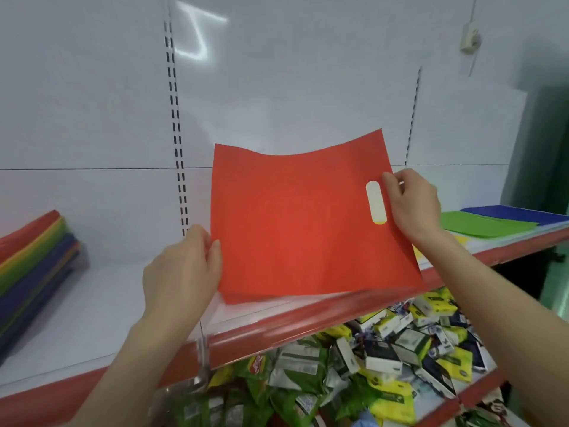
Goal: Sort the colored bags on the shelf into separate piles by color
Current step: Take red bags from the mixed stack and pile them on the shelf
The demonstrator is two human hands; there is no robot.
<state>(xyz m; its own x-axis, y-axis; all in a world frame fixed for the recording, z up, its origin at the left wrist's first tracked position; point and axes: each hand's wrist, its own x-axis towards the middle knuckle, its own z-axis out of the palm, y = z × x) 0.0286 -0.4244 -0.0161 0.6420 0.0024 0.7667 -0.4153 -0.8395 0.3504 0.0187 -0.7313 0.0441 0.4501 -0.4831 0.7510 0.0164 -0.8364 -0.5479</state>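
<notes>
I hold a red bag [301,223] spread flat between my hands, its face turned toward me and its top edge sagging a little in the middle. My left hand [181,269] grips the bag's lower left edge, with the fingers curled behind it and the thumb on the front. My right hand [412,204] pinches the upper right edge just beside the oval handle hole [376,202], with the thumb pressed on the red face. The bag hangs over the white shelf [92,303]. Its bottom edge is blurred, so I cannot tell whether it touches the shelf.

Well out past my left hand, a stack of mixed bags [34,272] lies on the same shelf, showing red, yellow, green and blue layers. Beyond my right hand, a green bag [486,224] lies flat, with a blue bag [517,214] just behind it. A bit of a yellow bag [462,240] shows near my right wrist.

Under my forearms runs the shelf's red front edge [308,322]. Below that, a lower shelf holds a jumble of small packets [385,365] in green, yellow and white. Behind the bag stands the white back panel [277,87] with its slotted rails.
</notes>
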